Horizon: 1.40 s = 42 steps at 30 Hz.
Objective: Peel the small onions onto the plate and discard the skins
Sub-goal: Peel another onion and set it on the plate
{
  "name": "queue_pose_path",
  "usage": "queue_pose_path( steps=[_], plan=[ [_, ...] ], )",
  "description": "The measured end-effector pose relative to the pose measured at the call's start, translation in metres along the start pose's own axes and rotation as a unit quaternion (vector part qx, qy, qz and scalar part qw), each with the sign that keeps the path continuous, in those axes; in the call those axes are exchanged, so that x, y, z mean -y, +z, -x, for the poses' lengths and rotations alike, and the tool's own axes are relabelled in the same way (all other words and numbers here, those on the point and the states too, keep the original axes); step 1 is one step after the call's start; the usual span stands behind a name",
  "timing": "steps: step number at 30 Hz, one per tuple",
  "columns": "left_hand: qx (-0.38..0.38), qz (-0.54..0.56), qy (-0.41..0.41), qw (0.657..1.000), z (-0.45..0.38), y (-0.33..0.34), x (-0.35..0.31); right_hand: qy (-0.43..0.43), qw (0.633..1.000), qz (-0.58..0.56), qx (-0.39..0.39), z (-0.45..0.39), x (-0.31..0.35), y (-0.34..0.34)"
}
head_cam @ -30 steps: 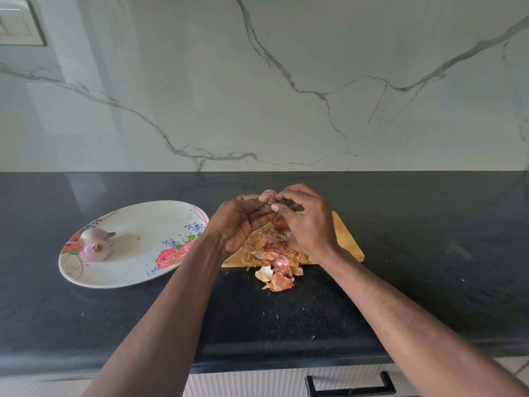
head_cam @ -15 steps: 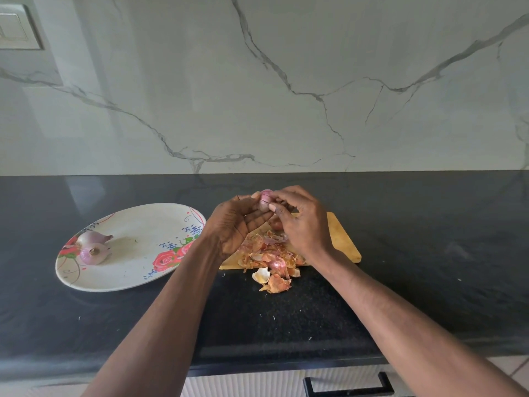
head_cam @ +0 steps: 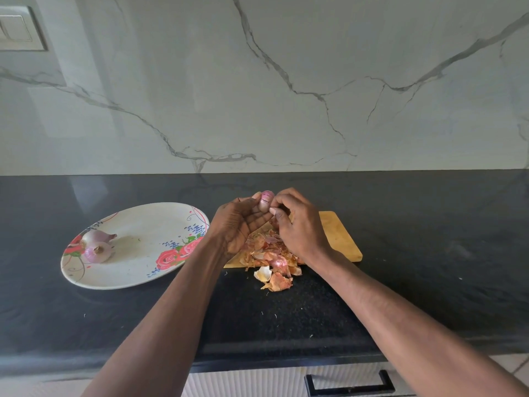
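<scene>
Two peeled onions (head_cam: 96, 245) lie on the plate (head_cam: 137, 270), left of the cutting board (head_cam: 339, 237). Above the board, the left hand (head_cam: 240, 224) grips a third onion (head_cam: 266, 200) while the right hand (head_cam: 297, 222) fingers pinch at its skin. The skins (head_cam: 272, 259) heaped on the board are not yet discarded.

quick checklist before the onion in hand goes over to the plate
1. Left hand has a grip on the small onion: ok.
2. Onion fully peeled: cannot tell; right hand fingertips are pinching at its side.
3. Floral plate has free room beside the two peeled onions: ok.
4. Skins kept on the cutting board: not ok, some lie on the black counter.
5. Skins discarded: not ok, the pile is on the board.
</scene>
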<state>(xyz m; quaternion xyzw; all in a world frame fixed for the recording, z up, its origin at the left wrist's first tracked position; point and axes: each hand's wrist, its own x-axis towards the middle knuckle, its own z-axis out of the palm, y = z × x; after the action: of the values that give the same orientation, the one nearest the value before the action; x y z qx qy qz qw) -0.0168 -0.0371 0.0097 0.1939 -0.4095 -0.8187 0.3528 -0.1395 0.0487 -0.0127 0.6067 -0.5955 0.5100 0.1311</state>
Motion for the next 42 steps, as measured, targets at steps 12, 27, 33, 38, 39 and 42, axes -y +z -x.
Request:
queue_pose_path(
  steps=[12,27,33,38,39,42],
  plan=[
    [0.025,-0.01,-0.021,0.999,-0.004,-0.006,0.0,0.058,0.998,0.003,-0.033,-0.001,-0.002,-0.001],
    [0.068,0.014,0.007,0.998,-0.006,-0.006,0.002,0.3,0.921,-0.237,-0.071,-0.006,0.013,0.002],
    [0.073,0.015,0.0,0.997,-0.011,-0.014,0.0,0.281,0.926,-0.248,-0.042,-0.007,0.011,-0.003],
    [0.072,0.004,0.03,0.997,-0.009,-0.012,0.001,0.262,0.934,-0.241,-0.035,-0.009,0.014,-0.008],
    [0.061,0.006,0.036,0.997,-0.009,-0.012,0.001,0.267,0.932,-0.241,-0.041,-0.009,0.013,-0.008],
    [0.031,-0.002,0.047,0.998,-0.011,-0.013,0.0,0.272,0.933,-0.233,-0.048,-0.009,0.01,-0.008]
  ],
)
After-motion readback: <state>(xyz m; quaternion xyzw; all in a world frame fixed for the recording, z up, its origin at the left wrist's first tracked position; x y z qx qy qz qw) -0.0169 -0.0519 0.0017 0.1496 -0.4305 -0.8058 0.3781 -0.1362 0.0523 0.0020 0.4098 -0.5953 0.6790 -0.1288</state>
